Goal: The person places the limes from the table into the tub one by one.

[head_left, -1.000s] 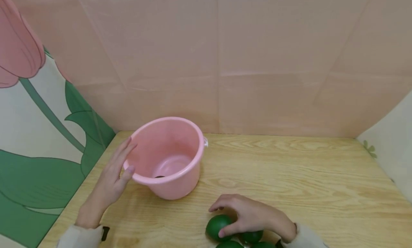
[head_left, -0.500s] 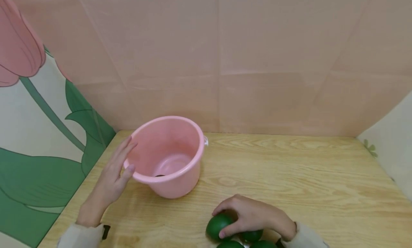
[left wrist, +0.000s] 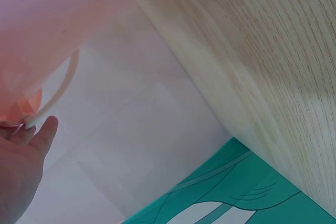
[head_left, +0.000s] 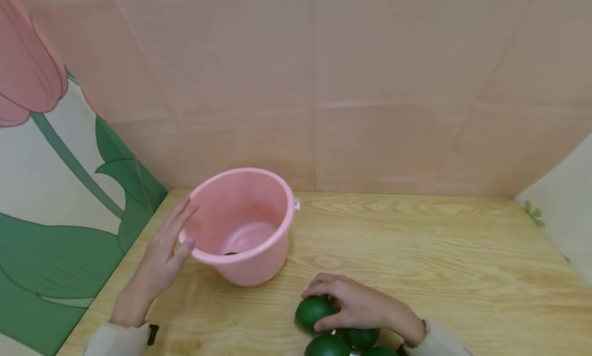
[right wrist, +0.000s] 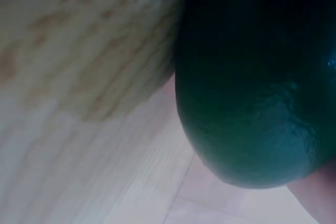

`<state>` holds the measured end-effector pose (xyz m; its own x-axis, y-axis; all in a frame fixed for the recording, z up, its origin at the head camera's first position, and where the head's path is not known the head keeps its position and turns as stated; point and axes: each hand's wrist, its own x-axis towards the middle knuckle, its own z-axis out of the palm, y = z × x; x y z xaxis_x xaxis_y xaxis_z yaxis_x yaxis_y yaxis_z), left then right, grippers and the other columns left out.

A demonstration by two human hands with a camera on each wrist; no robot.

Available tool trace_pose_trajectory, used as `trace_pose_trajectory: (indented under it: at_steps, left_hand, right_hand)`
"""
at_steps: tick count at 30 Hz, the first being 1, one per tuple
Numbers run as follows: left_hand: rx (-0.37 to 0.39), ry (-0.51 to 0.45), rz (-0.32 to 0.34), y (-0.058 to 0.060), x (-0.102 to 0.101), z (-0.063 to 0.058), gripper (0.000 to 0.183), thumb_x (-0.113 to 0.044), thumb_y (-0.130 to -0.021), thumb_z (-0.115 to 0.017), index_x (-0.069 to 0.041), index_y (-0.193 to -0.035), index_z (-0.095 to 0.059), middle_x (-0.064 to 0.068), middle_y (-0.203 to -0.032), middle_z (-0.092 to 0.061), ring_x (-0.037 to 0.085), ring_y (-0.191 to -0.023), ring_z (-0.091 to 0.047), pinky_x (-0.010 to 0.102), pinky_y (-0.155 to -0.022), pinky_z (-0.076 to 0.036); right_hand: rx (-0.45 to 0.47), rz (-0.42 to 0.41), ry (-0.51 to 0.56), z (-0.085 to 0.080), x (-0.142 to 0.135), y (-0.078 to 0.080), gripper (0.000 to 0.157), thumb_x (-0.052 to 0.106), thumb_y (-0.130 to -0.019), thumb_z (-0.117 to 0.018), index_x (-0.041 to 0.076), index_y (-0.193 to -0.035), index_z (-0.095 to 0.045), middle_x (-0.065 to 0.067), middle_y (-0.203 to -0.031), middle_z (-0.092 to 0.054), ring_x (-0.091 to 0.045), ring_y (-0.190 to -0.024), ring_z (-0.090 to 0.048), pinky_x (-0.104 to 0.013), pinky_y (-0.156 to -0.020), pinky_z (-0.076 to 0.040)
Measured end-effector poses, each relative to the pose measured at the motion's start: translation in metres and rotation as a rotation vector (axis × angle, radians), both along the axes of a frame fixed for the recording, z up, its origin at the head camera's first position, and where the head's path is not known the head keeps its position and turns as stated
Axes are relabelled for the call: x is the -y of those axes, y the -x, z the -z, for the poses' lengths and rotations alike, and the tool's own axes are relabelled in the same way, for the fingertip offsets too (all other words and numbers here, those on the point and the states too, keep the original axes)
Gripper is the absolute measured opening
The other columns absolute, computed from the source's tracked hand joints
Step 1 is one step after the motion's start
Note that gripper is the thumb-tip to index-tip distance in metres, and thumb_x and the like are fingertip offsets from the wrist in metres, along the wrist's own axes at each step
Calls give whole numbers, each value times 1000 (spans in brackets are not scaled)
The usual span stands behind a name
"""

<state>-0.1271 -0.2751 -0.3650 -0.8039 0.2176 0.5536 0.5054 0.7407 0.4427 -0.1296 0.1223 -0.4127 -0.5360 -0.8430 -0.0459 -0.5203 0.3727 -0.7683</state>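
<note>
A: Why does the left hand (head_left: 159, 256) rest at the nine o'clock side of the bucket (head_left: 259, 269), fingers nearly straight?

B: Probably to steady it on the tabletop (head_left: 416, 253).

A: And the right hand (head_left: 363, 303)?

B: Curled round one green fruit (head_left: 311, 314), likely so it can't roll. The bucket lies toward ten-thirty from there.

A: The other green fruits (head_left: 327, 347)?

B: Close by, toward four and five o'clock, perhaps bunched for easy reach.
</note>
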Motion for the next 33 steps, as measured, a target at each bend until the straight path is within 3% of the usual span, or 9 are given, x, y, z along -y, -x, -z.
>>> trace_pose_trajectory:
  at_steps: [6, 9, 14, 26, 28, 33]
  left_hand:
    - [0, -3, 0, 0, 0, 0, 59, -13, -93, -58, -14, -150, -43, 8, -162, -31, 31, -149, -29, 15, -115, -17]
    - [7, -3, -6, 0, 0, 0, 58, -16, -94, -57, -15, -151, -43, 7, -162, -31, 30, -149, -28, 21, -117, -19]
    - [20, 0, -10, 0, 0, 1, 56, -21, -97, -55, -15, -151, -42, 7, -163, -30, 30, -149, -28, 41, -119, -25]
    - [30, -10, -9, 0, 0, 1, 59, -15, -94, -57, -15, -151, -42, 8, -163, -30, 32, -149, -27, 53, -116, -27]
    - [28, -9, -9, 0, 0, 1, 59, -15, -94, -57, -16, -151, -42, 7, -163, -30, 31, -149, -28, 50, -117, -27]
    - [15, -7, -6, 0, 0, 1, 57, -17, -95, -56, -15, -151, -43, 8, -162, -31, 30, -149, -29, 29, -118, -22]
  right_hand:
    - [4, 85, -52, -2, -1, -3, 56, 46, -86, -74, 16, -132, -63, 8, -120, -53, -1, -102, -53, -20, -83, -48]
    - [-19, 107, -63, -3, -1, -3, 55, 46, -84, -75, 19, -131, -64, 9, -120, -53, -2, -103, -53, -20, -82, -48]
    - [-38, 123, -73, -4, -1, -3, 54, 47, -83, -76, 22, -130, -63, 9, -121, -56, -4, -103, -54, -21, -80, -49]
    - [-80, 161, -37, -14, 1, -1, 57, 48, -83, -76, 21, -131, -62, 10, -125, -57, -8, -104, -56, -23, -81, -51]
    - [-104, 168, -29, -16, 1, -1, 56, 48, -83, -76, 21, -130, -62, 11, -124, -58, -7, -105, -57, -24, -83, -51]
    - [-144, 187, 6, -19, 2, 1, 53, 47, -84, -76, 21, -128, -64, 12, -123, -59, -7, -106, -57, -24, -86, -52]
